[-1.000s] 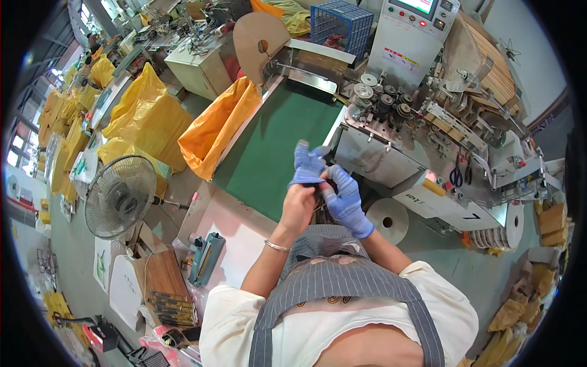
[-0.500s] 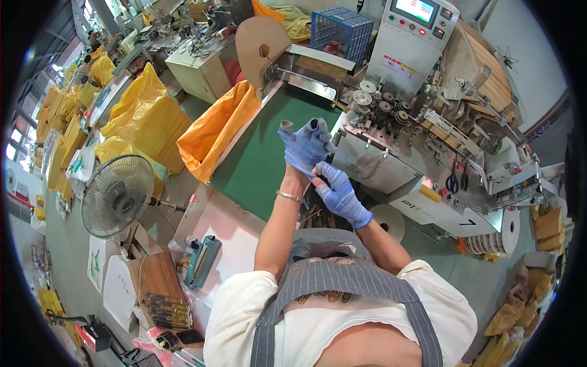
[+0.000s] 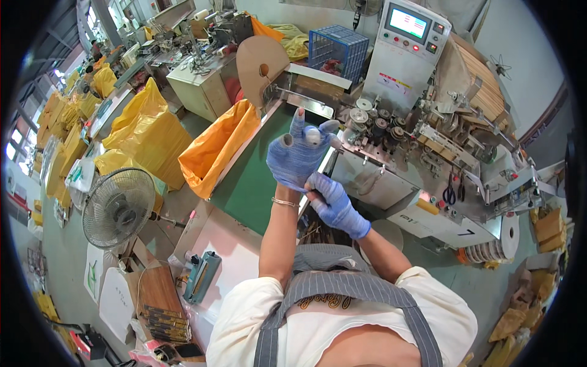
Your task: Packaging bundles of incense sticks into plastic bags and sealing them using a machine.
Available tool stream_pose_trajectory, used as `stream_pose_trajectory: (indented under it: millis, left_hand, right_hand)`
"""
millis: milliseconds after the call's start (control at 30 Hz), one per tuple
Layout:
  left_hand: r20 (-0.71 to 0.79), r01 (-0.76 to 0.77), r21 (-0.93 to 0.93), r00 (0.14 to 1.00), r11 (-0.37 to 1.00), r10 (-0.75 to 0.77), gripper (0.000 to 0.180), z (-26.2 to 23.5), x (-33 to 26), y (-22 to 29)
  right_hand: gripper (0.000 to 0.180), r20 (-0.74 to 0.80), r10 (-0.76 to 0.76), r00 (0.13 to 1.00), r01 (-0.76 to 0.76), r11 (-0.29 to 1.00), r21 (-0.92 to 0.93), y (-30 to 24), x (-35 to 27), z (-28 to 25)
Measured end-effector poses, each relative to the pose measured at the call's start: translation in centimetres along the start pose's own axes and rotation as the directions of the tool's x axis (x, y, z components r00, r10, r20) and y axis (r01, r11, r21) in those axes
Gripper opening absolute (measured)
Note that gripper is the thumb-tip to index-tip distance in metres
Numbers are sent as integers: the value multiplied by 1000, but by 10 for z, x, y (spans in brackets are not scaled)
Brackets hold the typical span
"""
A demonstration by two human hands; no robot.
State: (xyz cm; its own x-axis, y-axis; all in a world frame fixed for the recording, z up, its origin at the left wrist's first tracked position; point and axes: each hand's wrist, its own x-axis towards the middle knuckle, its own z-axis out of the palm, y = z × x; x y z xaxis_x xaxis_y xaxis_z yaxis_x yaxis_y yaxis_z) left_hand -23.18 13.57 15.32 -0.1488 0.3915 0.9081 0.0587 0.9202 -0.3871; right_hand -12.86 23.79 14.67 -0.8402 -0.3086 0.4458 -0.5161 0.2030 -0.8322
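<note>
Two yellow bags (image 3: 147,131) beside green belt (image 3: 257,177)

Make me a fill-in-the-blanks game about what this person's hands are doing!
1. Both hands wear gloves coloured ____.
2. The right hand grips the cuff of the glove on the raised ____ hand.
3. Below the hands lies a flat belt coloured ____.
4. The big bag beside the belt is coloured ____.

Missing words: blue; left; green; orange
</note>
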Motion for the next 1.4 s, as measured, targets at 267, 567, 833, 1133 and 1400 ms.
stream_pose_trajectory:
  millis: [267, 567, 833, 1133, 1400]
  left_hand:
    - [818, 377, -261, 576, -889, 5, 41, 5, 5, 1]
    - [561, -333, 552, 827, -765, 45, 67, -19, 19, -20]
    - [256, 168, 613, 882, -772, 395, 89, -102, 24, -4]
    - [203, 378, 658, 744, -652, 636, 103, -130, 11, 2]
    - [23, -62, 981, 978, -185, -209, 104, -149, 15, 56]
  right_hand:
    - [25, -88, -224, 971, 224, 975, -4, -14, 7, 16]
    - [14, -46, -167, 985, 169, 985, 33, -13, -5, 20]
    - [31, 147, 763, 629, -382, 139, 914, 13, -49, 28]
    - [33, 250, 596, 763, -532, 358, 768, -6, -54, 3]
    - [35, 458, 407, 790, -612, 568, 550, -20, -84, -45]
